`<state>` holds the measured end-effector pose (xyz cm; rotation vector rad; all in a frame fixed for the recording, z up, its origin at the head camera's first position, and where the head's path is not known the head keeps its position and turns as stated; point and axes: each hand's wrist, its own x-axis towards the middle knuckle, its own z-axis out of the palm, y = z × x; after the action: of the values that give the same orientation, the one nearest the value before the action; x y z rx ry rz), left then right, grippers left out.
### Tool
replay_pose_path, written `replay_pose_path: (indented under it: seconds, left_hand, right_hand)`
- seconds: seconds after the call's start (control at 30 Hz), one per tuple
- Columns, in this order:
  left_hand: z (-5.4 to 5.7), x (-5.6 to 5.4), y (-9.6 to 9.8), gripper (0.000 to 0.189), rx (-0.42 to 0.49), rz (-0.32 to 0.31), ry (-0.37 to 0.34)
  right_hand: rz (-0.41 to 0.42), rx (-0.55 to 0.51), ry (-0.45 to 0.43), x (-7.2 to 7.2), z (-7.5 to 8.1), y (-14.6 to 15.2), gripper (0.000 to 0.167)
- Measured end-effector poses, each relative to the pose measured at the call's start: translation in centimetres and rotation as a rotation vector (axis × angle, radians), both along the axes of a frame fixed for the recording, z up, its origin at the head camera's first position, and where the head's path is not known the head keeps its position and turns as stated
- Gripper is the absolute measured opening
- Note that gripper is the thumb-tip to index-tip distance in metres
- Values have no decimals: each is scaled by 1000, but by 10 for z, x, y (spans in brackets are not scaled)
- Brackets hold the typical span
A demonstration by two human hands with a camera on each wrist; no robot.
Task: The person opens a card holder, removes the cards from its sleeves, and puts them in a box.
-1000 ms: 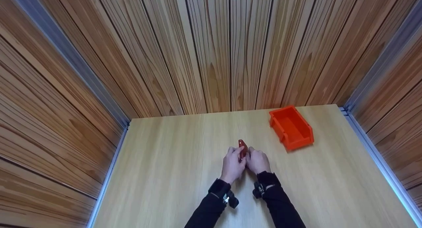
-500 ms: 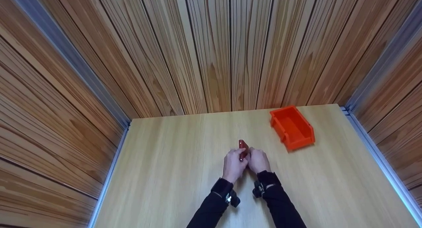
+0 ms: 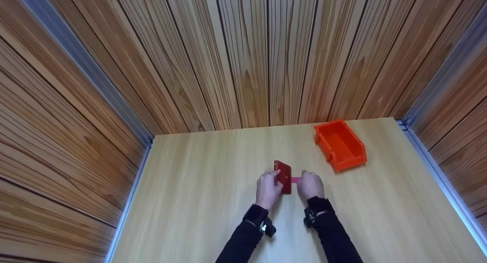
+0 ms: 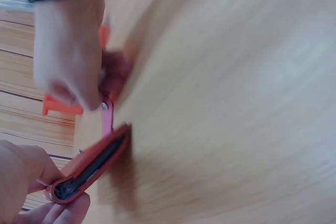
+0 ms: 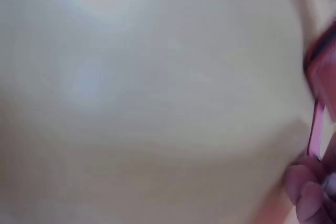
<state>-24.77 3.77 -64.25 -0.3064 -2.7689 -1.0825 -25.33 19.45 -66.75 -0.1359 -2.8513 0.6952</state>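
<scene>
Red case (image 3: 286,171), pinching at its left edge with left hand (image 3: 267,188)!
Gripping pink strap (image 3: 295,180), crosswise to case's long axis, in curled right hand (image 3: 311,185) just right of case.

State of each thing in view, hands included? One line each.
Red case: held in the left hand, dark inside showing along one edge.
Pink strap: drawn out straight between case and right hand.
Orange bin: upright on the table, open-topped, apart from both hands.
Left hand: gripping the case.
Right hand: pinching the strap's end.
</scene>
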Motion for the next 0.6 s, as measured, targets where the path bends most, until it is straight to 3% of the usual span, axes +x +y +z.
replay_pose_path:
  seconds: [0.17, 0.33, 0.6]
  left_hand:
    - [1, 1, 3, 41, 17, 7, -27]
    - [1, 0, 2, 43, 24, 1, -50]
    - [-4, 0, -2, 42, 25, -1, -22]
  right_hand:
    - [50, 4, -18, 2, 2, 12, 8]
    - [44, 16, -5, 2, 3, 12, 6]
    - [50, 25, -6, 3, 2, 15, 7]
